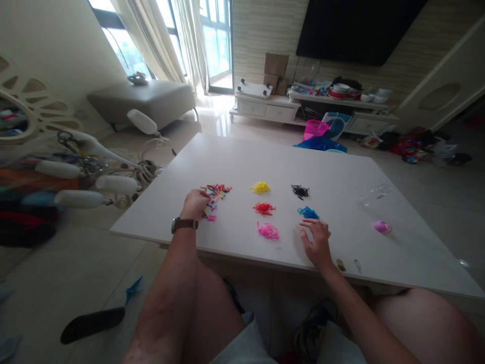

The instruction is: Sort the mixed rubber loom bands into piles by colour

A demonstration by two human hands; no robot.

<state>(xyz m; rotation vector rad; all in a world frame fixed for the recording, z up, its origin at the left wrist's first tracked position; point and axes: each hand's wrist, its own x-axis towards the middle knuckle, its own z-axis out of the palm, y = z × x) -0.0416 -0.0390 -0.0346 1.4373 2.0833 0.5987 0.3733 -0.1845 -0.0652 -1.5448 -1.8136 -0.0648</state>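
My left hand (195, 203), with a watch on the wrist, is at the left edge of a mixed-colour pile of small rubber bands (220, 189). Its fingers are curled together at the pile, and what they pinch, if anything, is hidden. Near the blue rubber bands (308, 212), my right hand (317, 240) hovers low with fingers apart and holds nothing. Sorted by colour, yellow rubber bands (260, 188), red rubber bands (264, 208) and pink rubber bands (268, 231) form a column in the middle. Black rubber bands (300, 191) lie behind the blue ones.
On the right of the white table (235, 156) are a pink-purple rounded object (382, 226) and a clear plastic item (379, 193). A small Minion figure (341, 265) lies by the front edge. Beyond the table stands a pink basket (315, 129); a lamp (106, 184) is at left.
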